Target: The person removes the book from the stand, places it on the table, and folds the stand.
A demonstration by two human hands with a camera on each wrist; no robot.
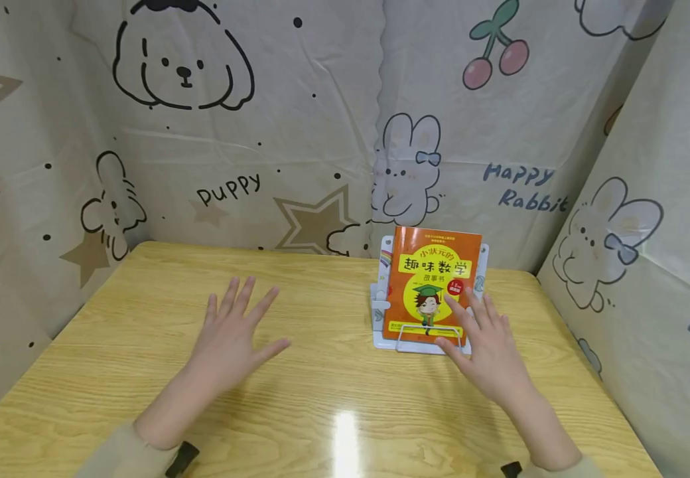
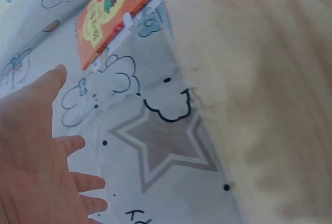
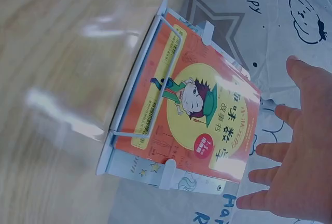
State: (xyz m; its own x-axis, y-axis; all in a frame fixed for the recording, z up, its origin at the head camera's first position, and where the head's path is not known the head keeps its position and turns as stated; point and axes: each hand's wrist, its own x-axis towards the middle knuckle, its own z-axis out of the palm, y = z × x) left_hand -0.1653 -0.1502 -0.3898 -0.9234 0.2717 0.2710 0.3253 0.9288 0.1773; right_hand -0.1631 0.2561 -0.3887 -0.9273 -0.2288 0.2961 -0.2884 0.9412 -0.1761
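Observation:
An orange and yellow book (image 1: 416, 265) with a cartoon figure in a green cap leans upright on a light-coloured book stand (image 1: 379, 322). A wire bar (image 3: 168, 79) crosses the front of the book's lower part. My right hand (image 1: 491, 352) hovers in front of the stand's right side, fingers spread, holding nothing; in the right wrist view a gap shows between the hand and the book. Over the table's left half, my left hand (image 1: 225, 342) is held out with fingers spread and nothing in it.
The wooden table (image 1: 321, 385) carries the stand toward its back right. Cloth walls (image 1: 321, 133) printed with puppies, rabbits and stars rise behind the table and along both sides. A bright light reflection lies near the table's front.

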